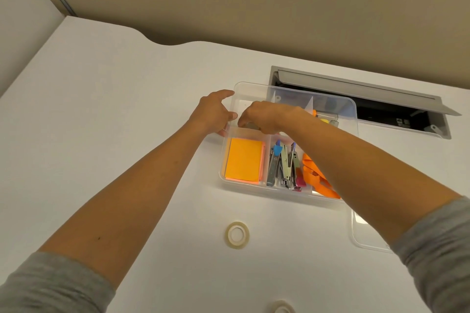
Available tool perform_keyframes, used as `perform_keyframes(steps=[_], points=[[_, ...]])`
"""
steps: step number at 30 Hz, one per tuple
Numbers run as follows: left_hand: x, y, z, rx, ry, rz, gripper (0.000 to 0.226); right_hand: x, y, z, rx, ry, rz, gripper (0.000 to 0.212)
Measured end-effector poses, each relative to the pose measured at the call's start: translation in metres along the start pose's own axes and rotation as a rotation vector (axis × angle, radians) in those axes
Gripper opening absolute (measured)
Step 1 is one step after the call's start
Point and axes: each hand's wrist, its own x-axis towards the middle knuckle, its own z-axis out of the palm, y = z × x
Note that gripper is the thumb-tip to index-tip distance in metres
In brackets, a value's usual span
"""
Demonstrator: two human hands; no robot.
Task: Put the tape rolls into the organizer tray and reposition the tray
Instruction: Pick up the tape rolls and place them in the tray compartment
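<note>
The clear organizer tray [254,87] sits on the white desk, split into compartments. My left hand [215,113] grips its left wall, thumb inside and fingers outside. My right hand [267,115] reaches into the back-left compartment, its fingertips pinched down on a small pale-grey thing that looks like a tape roll [250,125], mostly hidden by the fingers. One clear tape roll [237,234] lies flat on the desk in front of the tray. Another tape roll [281,309] is cut off by the bottom edge of the view.
The tray's front compartments hold orange sticky notes [244,162], several staplers [282,166] and orange scissors [316,176]. A clear lid [366,232] lies under my right forearm. An open cable hatch [381,114] gapes in the desk right behind the tray. A beige partition stands beyond.
</note>
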Motion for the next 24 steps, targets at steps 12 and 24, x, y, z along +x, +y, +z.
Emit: perform_keyframes(steps=[12, 24], points=[[-0.001, -0.001, 0.007, 0.102, 0.064, 0.042, 0.064, -0.025, -0.01, -0.021, 0.087, 0.034, 0.088, 0.068], [-0.097, -0.017, 0.006, 0.121, 0.47, 0.322, 0.05, -0.167, -0.099, 0.025, 0.53, 0.755, 0.319, 0.038]])
